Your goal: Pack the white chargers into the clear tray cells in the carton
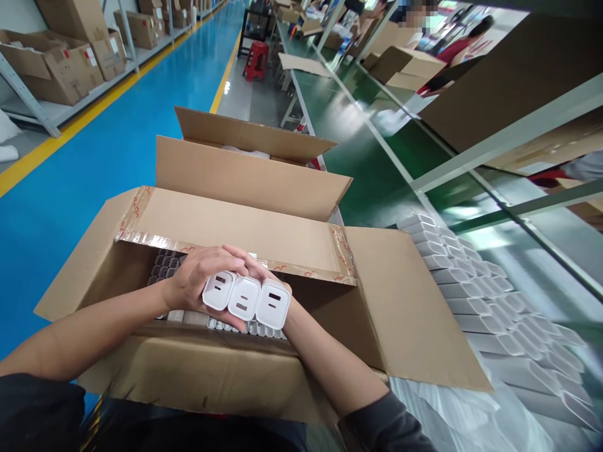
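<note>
Three white charger-like pieces (pixel 245 299) with port slots on their ends are held side by side above an open cardboard box (pixel 235 370). My left hand (pixel 198 276) wraps round them from the left, with its thumb underneath. On the far side and at the right, my right hand (pixel 257 269) presses against the same row, its fingers partly hidden behind the pieces. Inside the box, below my hands, lie rows of similar small pieces (pixel 164 267), some grey-looking and some white.
Many white tubular sleeves (pixel 499 301) are stacked on the green table (pixel 348 113) at the right, near clear plastic wrap (pixel 447 408). Another open box (pixel 254 176) stands beyond. Shelves with cartons (pixel 61 69) line the left, and a person in red (pixel 461 47) is at the back right.
</note>
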A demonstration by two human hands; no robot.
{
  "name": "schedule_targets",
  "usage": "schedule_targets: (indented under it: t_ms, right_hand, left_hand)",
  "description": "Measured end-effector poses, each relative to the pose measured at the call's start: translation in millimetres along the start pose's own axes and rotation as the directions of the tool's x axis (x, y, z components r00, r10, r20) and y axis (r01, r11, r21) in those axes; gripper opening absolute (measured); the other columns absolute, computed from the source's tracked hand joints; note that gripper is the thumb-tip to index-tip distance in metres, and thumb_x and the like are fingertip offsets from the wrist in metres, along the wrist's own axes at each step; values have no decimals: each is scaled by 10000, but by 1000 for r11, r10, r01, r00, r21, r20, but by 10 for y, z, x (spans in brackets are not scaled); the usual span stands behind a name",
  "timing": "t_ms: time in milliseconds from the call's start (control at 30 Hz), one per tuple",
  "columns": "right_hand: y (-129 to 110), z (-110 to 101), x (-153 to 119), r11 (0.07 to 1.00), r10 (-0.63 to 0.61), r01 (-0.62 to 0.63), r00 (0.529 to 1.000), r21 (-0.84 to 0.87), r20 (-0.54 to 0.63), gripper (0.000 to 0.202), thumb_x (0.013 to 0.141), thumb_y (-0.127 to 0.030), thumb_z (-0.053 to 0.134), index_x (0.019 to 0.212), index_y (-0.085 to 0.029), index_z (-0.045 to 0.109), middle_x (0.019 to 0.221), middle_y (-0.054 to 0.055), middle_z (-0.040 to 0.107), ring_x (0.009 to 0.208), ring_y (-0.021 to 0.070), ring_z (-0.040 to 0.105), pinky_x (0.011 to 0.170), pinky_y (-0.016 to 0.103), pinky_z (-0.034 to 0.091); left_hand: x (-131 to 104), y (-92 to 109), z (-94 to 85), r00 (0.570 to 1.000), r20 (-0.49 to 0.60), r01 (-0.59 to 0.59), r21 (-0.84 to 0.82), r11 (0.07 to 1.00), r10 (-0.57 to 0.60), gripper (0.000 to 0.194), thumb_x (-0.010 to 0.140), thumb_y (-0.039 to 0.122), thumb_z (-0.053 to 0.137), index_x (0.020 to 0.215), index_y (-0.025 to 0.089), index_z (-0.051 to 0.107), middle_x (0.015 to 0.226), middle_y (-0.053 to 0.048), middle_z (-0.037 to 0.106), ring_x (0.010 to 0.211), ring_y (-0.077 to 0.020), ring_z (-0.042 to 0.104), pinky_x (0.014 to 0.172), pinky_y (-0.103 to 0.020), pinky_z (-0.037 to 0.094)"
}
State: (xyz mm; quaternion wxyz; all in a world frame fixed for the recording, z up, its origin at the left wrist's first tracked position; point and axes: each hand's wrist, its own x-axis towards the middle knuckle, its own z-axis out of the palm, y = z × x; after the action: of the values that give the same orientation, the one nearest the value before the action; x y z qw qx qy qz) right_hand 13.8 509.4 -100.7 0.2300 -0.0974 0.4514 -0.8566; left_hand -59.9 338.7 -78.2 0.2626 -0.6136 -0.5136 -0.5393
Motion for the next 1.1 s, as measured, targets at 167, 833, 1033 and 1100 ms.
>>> schedule_targets:
  t_ms: [167,833,1033,1100]
  right_hand:
    - [13,13,17,1000,2,-2,1000,28,-8,1069,514,-498,877,1449,-219,441,1088,77,668,950,223,615,842,330,495]
    - [817,-449,639,158,485,-43,873,-987,39,656,836,-163,621,1451,-101,403,1162,160,691,943,215,658,800,318,514]
    - [1883,-658,930,-110,653,419,714,-901,253,418,963,-113,466,1379,-121,512,1078,165,712,1110,249,605,902,366,482]
    - [2096,-726,870,-110,675,477,679,-872,287,369,986,-101,414,1318,-144,569,1048,154,717,1133,247,583,935,387,457]
  left_hand:
    - [-14,19,-12,1000,18,20,-52,998,-19,858,712,599,788,1385,192,446,919,-85,745,818,-201,734,761,-353,628]
    - [-327,-945,-521,840,-182,542,345,766,-512,424,1013,558,363,1032,220,618,714,1,654,601,-117,581,607,-283,451]
    - [-422,-1023,-474,798,-116,585,387,713,-592,457,1015,582,317,1052,236,615,681,15,633,611,-124,588,629,-278,461]
    - [-428,-1035,-466,797,-110,587,369,720,-594,444,1014,578,328,1055,243,617,680,12,637,623,-133,599,636,-283,471]
